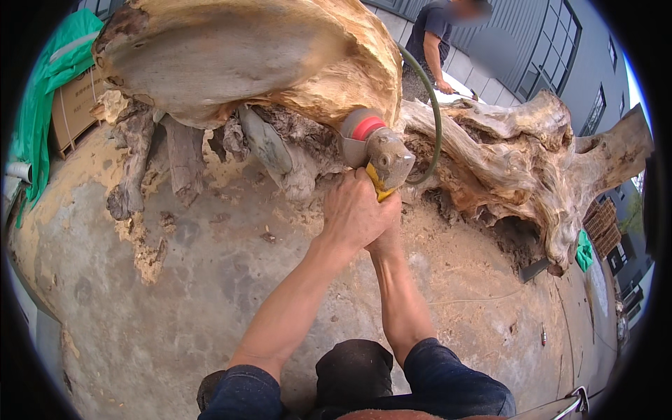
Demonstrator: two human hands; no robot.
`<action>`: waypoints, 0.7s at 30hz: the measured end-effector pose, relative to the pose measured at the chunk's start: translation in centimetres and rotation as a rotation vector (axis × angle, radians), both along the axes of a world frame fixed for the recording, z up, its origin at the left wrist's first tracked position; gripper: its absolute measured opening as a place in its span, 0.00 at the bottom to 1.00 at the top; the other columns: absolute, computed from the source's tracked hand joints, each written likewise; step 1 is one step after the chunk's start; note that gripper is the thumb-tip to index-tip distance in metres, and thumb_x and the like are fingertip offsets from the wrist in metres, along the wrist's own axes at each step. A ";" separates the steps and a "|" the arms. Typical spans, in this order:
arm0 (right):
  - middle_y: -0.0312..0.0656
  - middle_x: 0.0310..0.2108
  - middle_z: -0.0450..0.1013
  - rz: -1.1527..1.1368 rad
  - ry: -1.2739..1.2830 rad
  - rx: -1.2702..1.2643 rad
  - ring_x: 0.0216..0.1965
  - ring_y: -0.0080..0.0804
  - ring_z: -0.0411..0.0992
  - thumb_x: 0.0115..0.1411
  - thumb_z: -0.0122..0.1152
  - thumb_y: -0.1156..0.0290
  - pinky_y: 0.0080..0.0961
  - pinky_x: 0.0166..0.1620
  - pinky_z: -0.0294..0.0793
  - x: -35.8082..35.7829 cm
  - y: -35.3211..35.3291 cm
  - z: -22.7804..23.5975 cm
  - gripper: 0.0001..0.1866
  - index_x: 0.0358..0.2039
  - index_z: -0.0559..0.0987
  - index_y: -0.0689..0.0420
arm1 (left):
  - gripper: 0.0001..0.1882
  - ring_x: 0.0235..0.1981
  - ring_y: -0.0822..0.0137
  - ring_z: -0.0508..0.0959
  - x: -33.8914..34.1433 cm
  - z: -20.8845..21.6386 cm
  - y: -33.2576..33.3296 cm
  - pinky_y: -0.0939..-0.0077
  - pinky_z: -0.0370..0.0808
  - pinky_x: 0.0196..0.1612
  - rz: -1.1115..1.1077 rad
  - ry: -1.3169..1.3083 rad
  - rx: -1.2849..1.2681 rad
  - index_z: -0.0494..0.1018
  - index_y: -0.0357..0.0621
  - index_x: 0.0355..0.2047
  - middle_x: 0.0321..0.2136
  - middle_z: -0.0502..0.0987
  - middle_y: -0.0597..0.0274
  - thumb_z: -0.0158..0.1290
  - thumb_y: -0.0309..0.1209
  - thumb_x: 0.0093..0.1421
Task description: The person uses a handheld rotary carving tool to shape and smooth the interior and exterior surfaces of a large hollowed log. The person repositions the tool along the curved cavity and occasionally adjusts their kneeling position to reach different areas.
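Observation:
My left hand wraps round the yellow body of an angle grinder, close behind its grey gear head. My right hand is closed on the same tool, lower down and partly hidden by the left. A red and grey wheel on the grinder's head meets the lower right edge of a big carved tree trunk, or sits very close to it. Smooth grey wood shows in the trunk's hollow, with rough yellowish wood round it. A dark green hose arcs up to the right of the grinder.
Gnarled roots prop the trunk on a concrete floor strewn with sawdust. To the right lies a large twisted root piece; behind it another person holds a tool. A green tarp covers a cardboard box at far left.

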State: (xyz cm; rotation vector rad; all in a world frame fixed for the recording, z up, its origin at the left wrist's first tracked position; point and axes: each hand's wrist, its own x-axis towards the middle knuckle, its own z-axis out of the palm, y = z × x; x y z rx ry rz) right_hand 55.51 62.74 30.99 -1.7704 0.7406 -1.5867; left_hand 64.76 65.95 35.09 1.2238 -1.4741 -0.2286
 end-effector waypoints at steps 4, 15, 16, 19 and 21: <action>0.36 0.35 0.77 0.046 -0.188 0.085 0.36 0.22 0.73 0.56 0.69 0.72 0.27 0.39 0.75 0.2 0.0 -0.5 0.14 0.42 0.79 0.61 | 0.26 0.33 0.39 0.83 -0.2 -0.9 -0.2 0.47 0.80 0.39 -0.038 -0.027 0.085 0.76 0.25 0.36 0.33 0.80 0.33 0.62 0.42 0.53; 0.36 0.32 0.77 -0.036 0.203 0.016 0.36 0.21 0.72 0.60 0.64 0.70 0.27 0.38 0.74 -0.3 1.1 -1.7 0.10 0.38 0.79 0.63 | 0.26 0.35 0.37 0.83 0.7 -4.3 0.3 0.48 0.79 0.45 -0.107 0.221 -0.021 0.75 0.26 0.40 0.32 0.81 0.33 0.61 0.43 0.55; 0.36 0.32 0.77 -0.061 0.260 -0.002 0.36 0.21 0.72 0.61 0.64 0.70 0.28 0.38 0.74 -0.2 1.6 -1.9 0.09 0.37 0.79 0.63 | 0.26 0.35 0.38 0.83 0.9 -4.9 0.6 0.49 0.79 0.44 -0.135 0.247 -0.019 0.75 0.26 0.40 0.31 0.81 0.34 0.61 0.42 0.55; 0.38 0.40 0.77 -0.153 0.349 0.041 0.39 0.25 0.73 0.58 0.69 0.72 0.28 0.44 0.76 0.8 2.7 -0.6 0.13 0.41 0.78 0.63 | 0.24 0.35 0.41 0.84 1.8 -4.9 0.9 0.54 0.80 0.42 -0.202 0.375 -0.064 0.77 0.27 0.39 0.31 0.82 0.37 0.61 0.41 0.56; 0.40 0.35 0.78 -0.138 0.370 0.060 0.36 0.24 0.73 0.59 0.66 0.70 0.29 0.40 0.75 1.2 2.5 0.1 0.11 0.36 0.79 0.64 | 0.19 0.33 0.56 0.83 3.0 -2.9 2.8 0.61 0.79 0.39 -0.257 0.564 -0.045 0.78 0.31 0.38 0.30 0.82 0.45 0.62 0.37 0.54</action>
